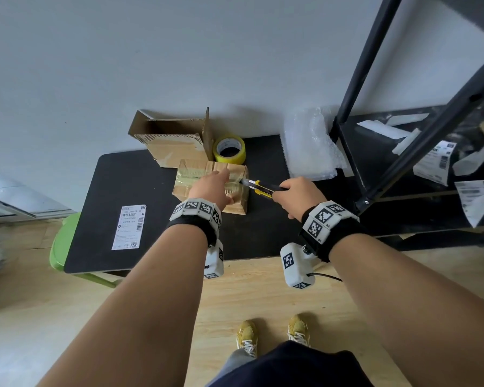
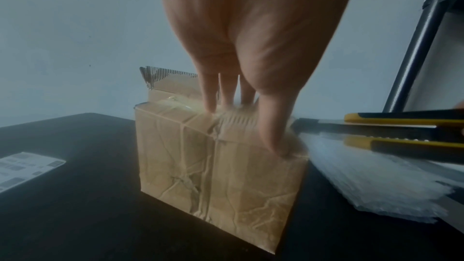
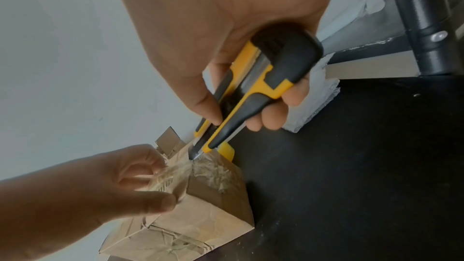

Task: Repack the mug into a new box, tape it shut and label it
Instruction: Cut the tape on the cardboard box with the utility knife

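1. A white printed shipping label (image 1: 129, 227) lies flat at the left of the black tabletop (image 1: 101, 191).
2. An open brown cardboard box (image 1: 171, 141) stands at the back edge; a yellow tape roll (image 1: 229, 148) sits just beside it.
3. The left hand (image 1: 211, 188) rests on a crumpled, taped brown carton (image 1: 236, 203), fingers straight on its top, thumb against the near side.
4. The right hand (image 1: 298, 195) grips a yellow-and-black utility knife (image 1: 260, 187); its blade touches the carton's taped top edge.
5. Clear bubble wrap (image 1: 309, 146) lies at the right; the mug cannot be seen.
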A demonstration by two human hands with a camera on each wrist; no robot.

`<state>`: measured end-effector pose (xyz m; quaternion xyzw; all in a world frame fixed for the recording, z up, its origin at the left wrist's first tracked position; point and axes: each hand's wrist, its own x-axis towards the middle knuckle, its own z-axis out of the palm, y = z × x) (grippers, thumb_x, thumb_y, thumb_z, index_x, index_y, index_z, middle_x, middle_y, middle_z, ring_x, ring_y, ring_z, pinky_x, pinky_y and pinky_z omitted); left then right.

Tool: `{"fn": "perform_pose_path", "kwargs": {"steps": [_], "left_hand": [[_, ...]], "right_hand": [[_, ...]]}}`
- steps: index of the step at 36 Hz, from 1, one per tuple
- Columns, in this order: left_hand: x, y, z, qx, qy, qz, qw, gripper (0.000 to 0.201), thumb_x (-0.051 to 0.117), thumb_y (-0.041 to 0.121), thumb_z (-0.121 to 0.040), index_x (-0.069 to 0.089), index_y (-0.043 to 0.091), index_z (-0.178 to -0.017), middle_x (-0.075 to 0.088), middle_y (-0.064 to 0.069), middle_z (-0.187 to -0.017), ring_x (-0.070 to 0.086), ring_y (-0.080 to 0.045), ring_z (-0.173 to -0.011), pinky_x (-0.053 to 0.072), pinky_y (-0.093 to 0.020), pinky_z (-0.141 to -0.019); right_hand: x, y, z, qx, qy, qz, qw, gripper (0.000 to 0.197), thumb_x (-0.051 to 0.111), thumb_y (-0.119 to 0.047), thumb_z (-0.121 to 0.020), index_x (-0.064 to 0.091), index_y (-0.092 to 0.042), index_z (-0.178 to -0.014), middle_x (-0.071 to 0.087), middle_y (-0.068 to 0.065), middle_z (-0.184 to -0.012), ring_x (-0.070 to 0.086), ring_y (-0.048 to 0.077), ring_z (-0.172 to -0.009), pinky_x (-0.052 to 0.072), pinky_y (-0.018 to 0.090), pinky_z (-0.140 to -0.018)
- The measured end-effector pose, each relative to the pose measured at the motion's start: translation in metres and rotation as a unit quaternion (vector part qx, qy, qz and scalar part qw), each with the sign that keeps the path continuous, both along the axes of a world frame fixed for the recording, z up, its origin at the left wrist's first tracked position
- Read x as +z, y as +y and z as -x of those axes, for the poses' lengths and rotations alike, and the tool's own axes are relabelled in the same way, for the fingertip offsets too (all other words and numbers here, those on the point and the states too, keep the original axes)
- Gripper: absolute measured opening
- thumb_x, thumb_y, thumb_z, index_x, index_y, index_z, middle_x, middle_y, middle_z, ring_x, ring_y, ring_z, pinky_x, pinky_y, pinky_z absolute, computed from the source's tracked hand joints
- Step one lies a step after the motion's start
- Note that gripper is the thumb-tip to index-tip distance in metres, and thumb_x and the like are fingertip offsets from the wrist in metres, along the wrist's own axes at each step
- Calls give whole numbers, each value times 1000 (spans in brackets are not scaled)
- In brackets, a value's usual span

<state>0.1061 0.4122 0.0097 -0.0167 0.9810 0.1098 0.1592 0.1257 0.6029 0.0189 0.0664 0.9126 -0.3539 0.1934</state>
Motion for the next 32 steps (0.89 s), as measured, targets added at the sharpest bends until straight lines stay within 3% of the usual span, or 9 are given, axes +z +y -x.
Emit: {"fn": "perform_pose_path", "kwargs": {"steps": [2,6,8,18,23,27,32], "left_hand": [[0,0,0,3,-5,-9,1000,50,74,23,-81,45,18,-121,56,-6,-122,58,-28,-107,52,-44,-88],[1,0,2,7,-14,-21,1000,48,75,21,-81,45,17,-119,59,-7,-116,59,-28,-101,52,-41,-84],[1,0,2,9,-15,-26,999,48,75,19,-81,45,17,-119,61,-7,-114,60,-27,-100,52,-39,-82],[0,-4,1,9,-23,-28,999,52,73,18,-82,44,17,-125,62,-9,-113,61,-29,-100,53,-41,-84],[-6,-4,0,16,16,-41,999,40,68,29,-86,47,15,-118,63,-6,-107,61,-28,-97,52,-40,-80],[-10,-7,3,15,18,-47,999,37,70,31,-85,44,18,-108,61,-2,-102,59,-25,-92,47,-35,-74],[-18,-7,7,21,39,-57,997,46,71,32,-84,50,20,-123,58,-5,-124,58,-26,-108,50,-38,-87]], "right_hand": [[1,-2,0,-1,-9,2,1000,24,56,-28,-86,68,-7,-89,69,17,-88,68,35,-78,56,42,-75],[4,-4,1,-27,-53,38,998,22,54,-24,-83,67,-7,-90,65,11,-73,62,26,-54,47,30,-52],[5,-5,1,-35,-76,56,995,22,54,-23,-81,67,-6,-90,63,9,-68,60,25,-48,45,27,-47],[4,-11,-1,-32,-63,43,997,20,55,-25,-83,66,-9,-88,66,10,-72,63,25,-49,47,28,-49],[2,-15,-1,-47,-59,44,996,20,52,-23,-85,64,-8,-91,70,14,-81,69,29,-55,56,36,-59],[4,-11,-2,-54,-66,54,995,21,54,-23,-82,65,-7,-92,71,14,-79,65,26,-50,52,33,-55],[4,-5,-5,-38,-21,65,997,24,52,-28,-84,64,-9,-91,67,11,-78,65,24,-48,46,29,-50]]}}
